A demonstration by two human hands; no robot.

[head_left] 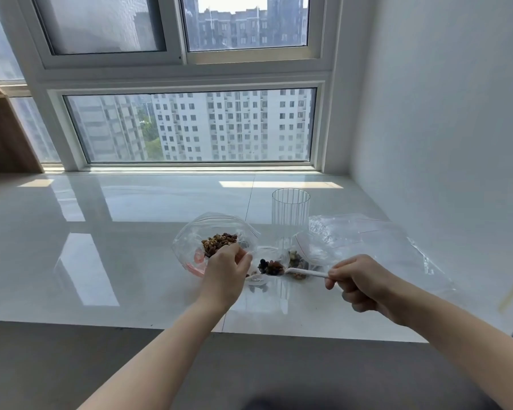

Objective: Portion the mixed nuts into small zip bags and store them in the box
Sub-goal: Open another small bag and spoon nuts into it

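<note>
While both forearms reach in from the near edge, the scene reads like this:

left hand (224, 269): fingers curled round the near rim of the open zip bag (216, 238), holding its mouth wide.

right hand (357, 281): closed round the handle end of a white plastic spoon (305, 273), thumb on top.

spoon load: bowl of the spoon carries a small heap of dark and brown mixed nuts (269, 267), held just right of the left hand's fingertips, beside the bag mouth and not yet over it.

zip bag contents: a pile of brown nut mix (218, 242) sits inside the held bag, toward its far side; pink zip strip visible at the bag's lower left edge.

second bag (298, 263): another small clear bag lies behind the spoon with a few nuts in it; cannot tell if it is sealed.

large bag (367, 238): crumpled clear plastic bag spread flat to the right, reaching toward the wall.

glass (290, 210): 1 clear ribbed tumbler stands upright behind the bags, between the held bag and the large bag.

surface: glossy white sill ledge (116, 232), everything rests on it.

box: not visible in this view.

background: 2 rows of windows (190, 125) with apartment blocks outside; wooden shelf (3, 137) at far left.
</note>
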